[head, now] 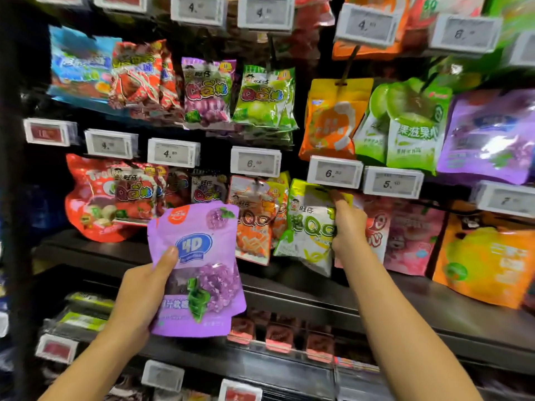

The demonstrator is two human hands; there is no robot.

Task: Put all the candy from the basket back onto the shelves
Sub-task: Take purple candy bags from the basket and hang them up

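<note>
Down at seven o'clock, left hand (139, 287) clamped on a glossy purple 4D grape pouch (197, 270), thumb pressed flat across the front near the blue logo, other fingers hidden behind the bag. Pouch upright, held clear of the display, its soft bottom edge curling above a dark shelf lip (289, 302). Over at three o'clock from it, right hand (348, 227) closed on the upper right corner of a shiny yellow-green QQ bag (309, 224), fingertips tucked up out of sight under the 6.50 price tag (335, 172); hook there impossible to make out. Bag tilted, bottom corner swinging toward five o'clock, overlapping an orange-and-white packet (252, 224) on its nine o'clock side and a pink pouch (376, 230) behind the wrist. Further back, crinkly hanging bags packed edge to edge: red bag (89, 198) at far nine o'clock, orange pouch (486, 261) at three, cut by the frame edge. Top rows smeared by blur, printed text mostly unreadable. Open black gap beneath the hanging row, above the shelf lip. Basket not in view.
</note>
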